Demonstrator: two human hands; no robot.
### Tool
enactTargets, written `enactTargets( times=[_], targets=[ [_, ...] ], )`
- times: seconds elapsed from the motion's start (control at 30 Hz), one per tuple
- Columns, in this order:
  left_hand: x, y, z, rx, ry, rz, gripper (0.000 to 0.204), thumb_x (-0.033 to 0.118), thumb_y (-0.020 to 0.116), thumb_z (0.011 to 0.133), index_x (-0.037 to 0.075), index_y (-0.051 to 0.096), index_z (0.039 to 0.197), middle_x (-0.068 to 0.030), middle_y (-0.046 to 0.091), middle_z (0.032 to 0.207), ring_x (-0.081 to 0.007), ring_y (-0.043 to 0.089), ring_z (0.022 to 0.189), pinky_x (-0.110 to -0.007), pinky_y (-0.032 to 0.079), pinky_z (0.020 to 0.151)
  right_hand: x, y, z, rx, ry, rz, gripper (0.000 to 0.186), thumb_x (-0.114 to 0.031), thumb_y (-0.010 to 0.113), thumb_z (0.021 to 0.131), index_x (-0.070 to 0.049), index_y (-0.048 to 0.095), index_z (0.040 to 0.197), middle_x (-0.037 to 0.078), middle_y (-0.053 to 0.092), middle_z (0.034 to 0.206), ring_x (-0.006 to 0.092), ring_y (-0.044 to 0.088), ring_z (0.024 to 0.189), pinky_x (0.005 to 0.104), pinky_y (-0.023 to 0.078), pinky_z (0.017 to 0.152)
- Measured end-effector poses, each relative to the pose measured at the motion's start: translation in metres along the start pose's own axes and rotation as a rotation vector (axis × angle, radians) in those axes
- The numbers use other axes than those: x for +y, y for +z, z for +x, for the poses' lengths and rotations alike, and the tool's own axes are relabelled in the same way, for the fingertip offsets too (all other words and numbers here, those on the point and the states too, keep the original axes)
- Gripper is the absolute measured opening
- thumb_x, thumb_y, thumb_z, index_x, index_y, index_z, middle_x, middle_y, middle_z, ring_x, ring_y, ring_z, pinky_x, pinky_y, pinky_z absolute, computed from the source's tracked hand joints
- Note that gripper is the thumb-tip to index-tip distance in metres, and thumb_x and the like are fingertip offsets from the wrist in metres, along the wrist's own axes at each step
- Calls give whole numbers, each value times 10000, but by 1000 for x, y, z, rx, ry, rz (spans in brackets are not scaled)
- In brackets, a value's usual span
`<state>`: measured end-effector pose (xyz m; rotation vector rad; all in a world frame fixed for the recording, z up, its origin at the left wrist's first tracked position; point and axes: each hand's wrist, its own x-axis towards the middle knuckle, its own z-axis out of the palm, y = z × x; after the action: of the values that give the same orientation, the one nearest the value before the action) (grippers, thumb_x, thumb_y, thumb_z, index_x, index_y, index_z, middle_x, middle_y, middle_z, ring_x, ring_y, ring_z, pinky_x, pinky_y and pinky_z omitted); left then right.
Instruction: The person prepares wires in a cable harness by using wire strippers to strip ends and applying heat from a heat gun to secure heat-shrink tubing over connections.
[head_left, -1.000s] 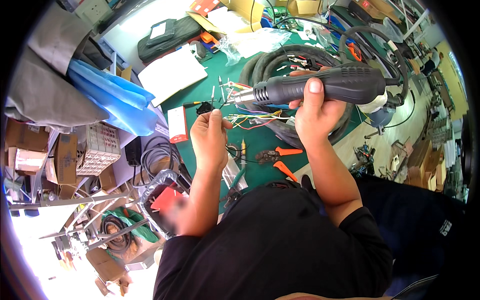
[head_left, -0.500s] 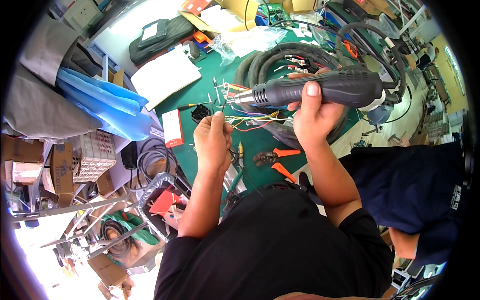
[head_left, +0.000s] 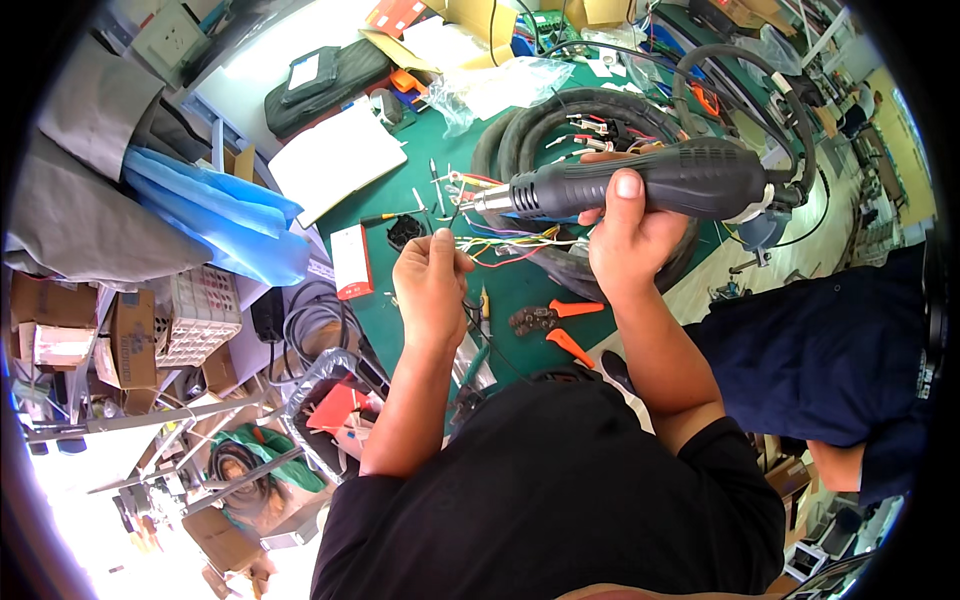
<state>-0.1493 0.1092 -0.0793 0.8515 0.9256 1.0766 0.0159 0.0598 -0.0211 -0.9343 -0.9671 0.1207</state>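
Note:
My right hand (head_left: pixel 637 225) is wrapped round a black heat gun (head_left: pixel 590 187), held level above the bench. Its metal nozzle (head_left: pixel 490 201) points left, just above and beyond my left fingertips. My left hand (head_left: pixel 432 285) is closed in a pinch at the ends of a fan of thin coloured wires (head_left: pixel 515 240); what sits between thumb and finger is mostly hidden, but it appears to be a wire. Behind the heat gun lies a thick coiled black cable (head_left: pixel 515 135). Orange-handled crimping pliers (head_left: pixel 550 322) rest on the bench nearer to me.
On the green bench mat (head_left: pixel 385 213) lie an open notebook (head_left: pixel 340 165), a red-and-white box (head_left: pixel 351 262), a black round connector part (head_left: pixel 405 232) and a plastic bag (head_left: pixel 490 88). A lined bin (head_left: pixel 335 410) stands at the left. Another person in dark clothes (head_left: pixel 830 350) is at the right.
The view has shifted slightly, so the bench items sit a little further right. Both hands keep their grip, and the heat gun stays almost in place above the wires.

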Motion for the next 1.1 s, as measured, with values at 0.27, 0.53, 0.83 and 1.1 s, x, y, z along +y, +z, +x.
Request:
enactTargets(
  times=[0.27, 0.53, 0.83, 1.1],
  targets=[
    [5, 10, 4, -27, 67, -7, 198, 171, 527, 961, -7, 483, 884, -63, 569, 616, -27, 389, 458, -181, 281, 411, -2, 1, 4, 64, -11, -2, 393, -260, 567, 926, 18, 398, 1146, 194, 662, 887, 145, 611, 587, 212, 460, 414],
    [13, 13, 7, -44, 45, -18, 200, 170, 526, 963, -4, 481, 874, -64, 570, 613, -30, 397, 462, -184, 292, 420, -1, 6, 6, 71, -34, -24, 352, -259, 564, 930, 17, 424, 1097, 198, 659, 874, 155, 600, 557, 230, 462, 421],
    [10, 9, 9, -24, 157, 62, 223, 213, 550, 959, 9, 502, 884, -60, 570, 626, -41, 407, 455, -179, 291, 406, 1, 5, 6, 122, -19, 19, 406, -319, 559, 935, 24, 425, 1104, 220, 649, 865, 188, 616, 551, 232, 462, 393],
    [21, 14, 0, 19, 301, 254, 215, 177, 517, 974, -9, 462, 882, -49, 593, 637, -45, 516, 581, -185, 406, 568, -6, 4, 13, 203, -83, 36, 482, -387, 565, 923, 45, 428, 1089, 214, 643, 832, 175, 570, 468, 249, 445, 366]
  ],
)
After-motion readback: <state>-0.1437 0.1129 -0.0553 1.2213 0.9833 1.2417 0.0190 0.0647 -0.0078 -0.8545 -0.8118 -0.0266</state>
